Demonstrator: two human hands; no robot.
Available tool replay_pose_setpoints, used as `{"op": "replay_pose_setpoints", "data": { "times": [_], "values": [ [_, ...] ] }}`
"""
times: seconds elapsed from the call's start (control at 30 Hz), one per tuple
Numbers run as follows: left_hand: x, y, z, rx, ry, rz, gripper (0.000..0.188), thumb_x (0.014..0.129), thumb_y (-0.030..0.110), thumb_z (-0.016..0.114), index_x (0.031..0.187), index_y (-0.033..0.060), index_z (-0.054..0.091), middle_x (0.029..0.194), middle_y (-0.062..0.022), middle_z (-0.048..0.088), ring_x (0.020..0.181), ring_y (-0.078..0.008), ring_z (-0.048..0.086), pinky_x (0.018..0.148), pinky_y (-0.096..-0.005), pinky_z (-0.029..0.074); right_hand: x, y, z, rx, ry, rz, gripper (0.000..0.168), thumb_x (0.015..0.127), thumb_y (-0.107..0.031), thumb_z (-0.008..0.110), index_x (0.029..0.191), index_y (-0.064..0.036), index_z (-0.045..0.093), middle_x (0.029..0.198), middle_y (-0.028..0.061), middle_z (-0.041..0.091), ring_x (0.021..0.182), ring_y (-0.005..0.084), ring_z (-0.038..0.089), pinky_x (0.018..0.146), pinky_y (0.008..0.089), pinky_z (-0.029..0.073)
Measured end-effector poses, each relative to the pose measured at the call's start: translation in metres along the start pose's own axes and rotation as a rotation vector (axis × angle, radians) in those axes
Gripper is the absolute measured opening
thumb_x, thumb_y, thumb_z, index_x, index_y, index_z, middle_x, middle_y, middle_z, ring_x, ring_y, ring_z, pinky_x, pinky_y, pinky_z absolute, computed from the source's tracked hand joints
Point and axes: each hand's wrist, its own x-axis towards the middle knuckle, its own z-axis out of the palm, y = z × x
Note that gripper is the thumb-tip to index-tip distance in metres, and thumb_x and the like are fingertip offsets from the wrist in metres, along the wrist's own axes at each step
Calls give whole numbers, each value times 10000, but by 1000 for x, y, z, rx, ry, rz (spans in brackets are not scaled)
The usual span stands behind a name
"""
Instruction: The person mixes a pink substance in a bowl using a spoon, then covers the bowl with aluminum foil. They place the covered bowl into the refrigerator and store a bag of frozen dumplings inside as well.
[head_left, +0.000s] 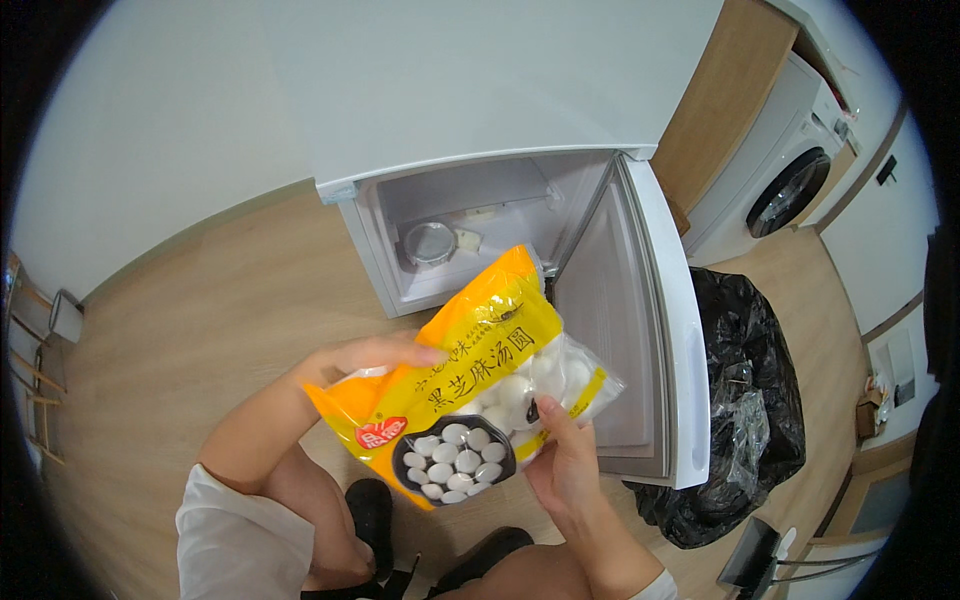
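Note:
A yellow and orange plastic bag of white glutinous rice balls (480, 382) is held between both hands, its printed face up. My left hand (367, 356) grips its left upper side, with fingers over the front. My right hand (562, 450) holds the lower right edge, thumb on the front. Behind the bag stands a white refrigerator compartment (487, 176), its door (611, 322) swung out to the right. Inside lie a round lidded container (430, 244) and a small pale packet (468, 241). The bag hides part of the compartment's front edge.
A black plastic garbage bag (750, 420) with clear film on it lies right of the door. A dustpan and brush (754, 555) are at the lower right. A washing machine (780, 165) stands beyond a wooden panel (720, 97). Black slippers are on my feet below.

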Motion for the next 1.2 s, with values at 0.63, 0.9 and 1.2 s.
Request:
{"op": "replay_pose_setpoints", "data": {
  "times": [0.63,0.9,1.2],
  "values": [
    [4,14,17,430,28,171,442,759,159,636,1136,-3,471,1046,-83,561,922,-137,526,800,-283,427,4,0,-5,-98,-8,-28,407,816,-143,537,1183,-55,383,1122,60,491,1017,185,484,870,344,394],
    [10,9,6,291,-6,232,499,747,124,643,1181,6,427,1101,-91,527,989,-159,496,855,-305,404,3,-5,-2,214,-89,75,567,858,-489,321,1250,-79,322,1261,66,384,1159,243,359,975,411,252],
    [13,6,5,220,-36,262,547,751,111,635,1224,30,372,1134,-93,501,1021,-172,480,872,-319,393,7,-2,0,255,-160,25,589,857,-510,293,1266,-85,300,1285,63,358,1183,242,333,987,403,234]
  ]
}}
